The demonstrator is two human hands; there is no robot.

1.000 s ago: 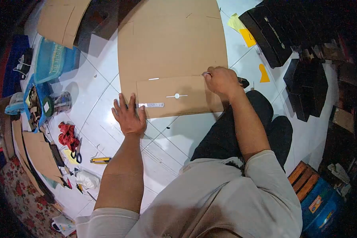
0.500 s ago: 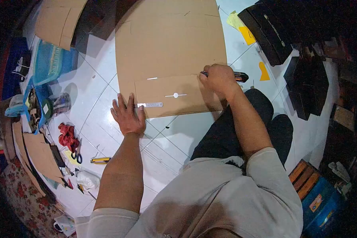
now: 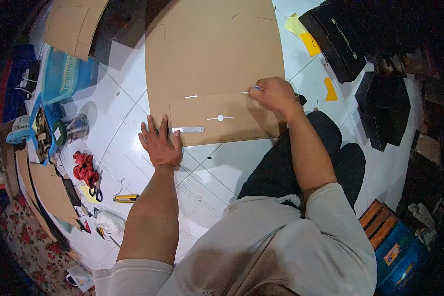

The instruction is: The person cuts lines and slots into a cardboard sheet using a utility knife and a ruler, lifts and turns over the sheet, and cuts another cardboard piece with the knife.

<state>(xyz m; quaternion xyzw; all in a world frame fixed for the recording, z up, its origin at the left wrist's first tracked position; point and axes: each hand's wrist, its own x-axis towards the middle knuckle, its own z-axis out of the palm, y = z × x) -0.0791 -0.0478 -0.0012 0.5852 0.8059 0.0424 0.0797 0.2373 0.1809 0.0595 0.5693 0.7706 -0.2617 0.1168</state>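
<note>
A large brown cardboard sheet (image 3: 214,59) lies on the tiled floor, with thin lines, a short white slit and a round hole crossed by a slot in its near part. My left hand (image 3: 161,143) rests spread over its near left corner, beside a short metal ruler (image 3: 190,129). My right hand (image 3: 275,97) is closed around a cutter knife (image 3: 301,99), whose dark end sticks out on the right. Its tip side touches the sheet near a line at the right, where a small white slit shows.
A yellow cutter (image 3: 126,198), scissors (image 3: 95,194) and a red cloth (image 3: 85,168) lie on the left. Beyond them stand a blue basket (image 3: 59,76) and a jar (image 3: 75,127). Black box pieces (image 3: 382,108) and a yellow cutout (image 3: 330,90) are at the right.
My right hand has shifted and turned slightly, and less of the cutter shows behind it than half a second ago. My left hand stays in place on the cardboard.
</note>
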